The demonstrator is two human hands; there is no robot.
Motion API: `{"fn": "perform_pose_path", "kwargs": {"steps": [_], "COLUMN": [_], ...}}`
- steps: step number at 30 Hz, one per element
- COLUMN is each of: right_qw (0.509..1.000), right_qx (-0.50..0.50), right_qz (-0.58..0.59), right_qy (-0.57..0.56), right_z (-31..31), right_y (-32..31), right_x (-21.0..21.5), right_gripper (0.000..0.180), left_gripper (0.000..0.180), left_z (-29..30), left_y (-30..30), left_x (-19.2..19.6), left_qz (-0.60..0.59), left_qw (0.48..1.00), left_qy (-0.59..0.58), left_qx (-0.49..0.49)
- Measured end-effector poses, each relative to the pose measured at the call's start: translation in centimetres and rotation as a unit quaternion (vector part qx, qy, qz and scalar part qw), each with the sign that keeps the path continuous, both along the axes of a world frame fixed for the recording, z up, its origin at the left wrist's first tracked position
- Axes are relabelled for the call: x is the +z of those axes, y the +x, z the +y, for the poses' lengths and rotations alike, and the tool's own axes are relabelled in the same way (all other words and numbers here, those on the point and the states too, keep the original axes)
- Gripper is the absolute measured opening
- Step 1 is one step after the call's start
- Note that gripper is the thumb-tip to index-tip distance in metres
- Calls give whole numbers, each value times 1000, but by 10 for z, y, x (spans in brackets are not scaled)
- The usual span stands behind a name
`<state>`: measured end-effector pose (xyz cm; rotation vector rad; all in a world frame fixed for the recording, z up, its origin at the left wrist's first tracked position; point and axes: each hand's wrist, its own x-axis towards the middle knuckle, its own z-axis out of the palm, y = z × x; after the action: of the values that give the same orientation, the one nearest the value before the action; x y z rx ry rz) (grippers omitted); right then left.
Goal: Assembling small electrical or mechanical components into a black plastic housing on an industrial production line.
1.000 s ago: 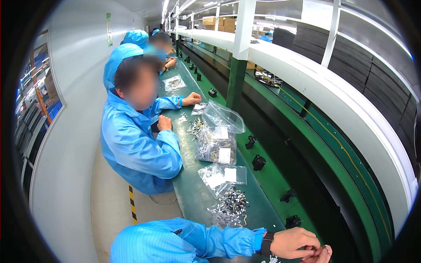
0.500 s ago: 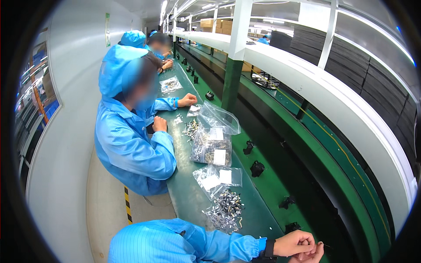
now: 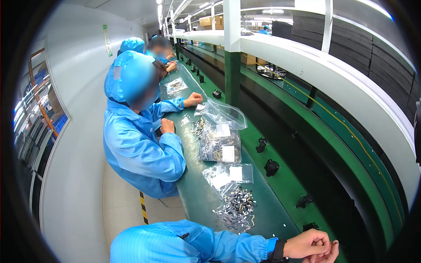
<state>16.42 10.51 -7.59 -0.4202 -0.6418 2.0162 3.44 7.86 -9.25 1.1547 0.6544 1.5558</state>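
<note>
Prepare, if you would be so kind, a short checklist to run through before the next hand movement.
1. Hands close together: ok; left hand and right hand meet at the lower right.
2. Right hand fully in view: not ok; the picture's lower edge cuts it off.
3. Piece held in the grip: cannot tell; the fingers hide it.
4. Left hand apart from the nearest black part: cannot tell; they nearly overlap in this view.
5. Pile of small parts on the bench: ok.
6. Nearest co-worker's hands apart from these two: ok.
</note>
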Motion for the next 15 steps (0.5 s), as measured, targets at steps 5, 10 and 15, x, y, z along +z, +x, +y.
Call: {"fn": "perform_pose_path", "kwargs": {"steps": [5, 10, 15], "right_qw": [997, 996, 990], "right_qx": [-54, -73, -108], "right_qz": [-43, -48, -81], "right_qy": [-20, -23, -34], "right_z": [-4, -7, -15], "right_y": [-3, -3, -10], "right_x": [4, 8, 22], "right_gripper": [33, 33, 35], "left_gripper": [11, 9, 9], "left_z": [1, -4, -4], "left_y": [2, 1, 4], "left_x": [-5, -1, 1], "left_qz": [0, 15, 8], "left_qw": [1000, 1000, 1000], "left_qy": [-4, -21, 0], "left_qx": [4, -5, 3]}}
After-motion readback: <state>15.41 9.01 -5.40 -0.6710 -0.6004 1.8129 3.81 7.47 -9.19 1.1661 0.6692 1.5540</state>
